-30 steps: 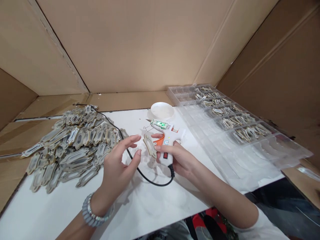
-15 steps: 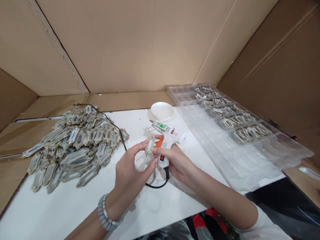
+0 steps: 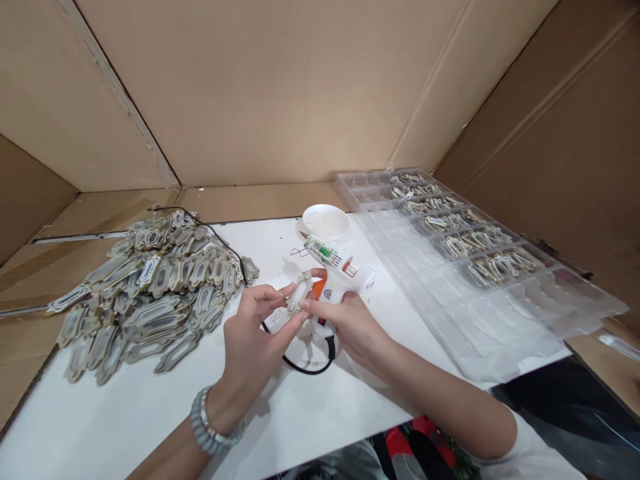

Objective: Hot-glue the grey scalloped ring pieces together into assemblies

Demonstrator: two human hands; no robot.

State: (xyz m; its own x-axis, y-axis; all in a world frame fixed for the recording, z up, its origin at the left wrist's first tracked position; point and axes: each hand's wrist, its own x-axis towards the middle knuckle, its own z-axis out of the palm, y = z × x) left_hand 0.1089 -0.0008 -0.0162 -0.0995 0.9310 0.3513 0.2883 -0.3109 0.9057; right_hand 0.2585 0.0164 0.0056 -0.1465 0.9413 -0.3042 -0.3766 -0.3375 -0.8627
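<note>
Between the fingertips of my left hand [image 3: 265, 330] is a small grey frame-shaped piece [image 3: 299, 293], held tilted above the white table. My right hand [image 3: 353, 323] is closed round a white glue gun [image 3: 338, 285] with an orange trigger, and its thumb and a fingertip also touch the piece. The gun's green-marked front [image 3: 323, 251] points up and left, with bent wire beside it. A black cord [image 3: 313, 370] loops from the gun's handle. Left of my hands lies a large pile of similar frame pieces [image 3: 155, 313].
A round white dish [image 3: 326, 221] sits behind the gun. On the right, a clear compartment tray [image 3: 425, 267] holds groups of frame pieces in its far and right compartments. Cardboard walls [image 3: 300, 93] enclose the table's back and sides. A black cable lies over the pile.
My left hand has shifted slightly left with the piece, which is now tilted more to the right. The glue gun has turned slightly, and its cord has moved left.
</note>
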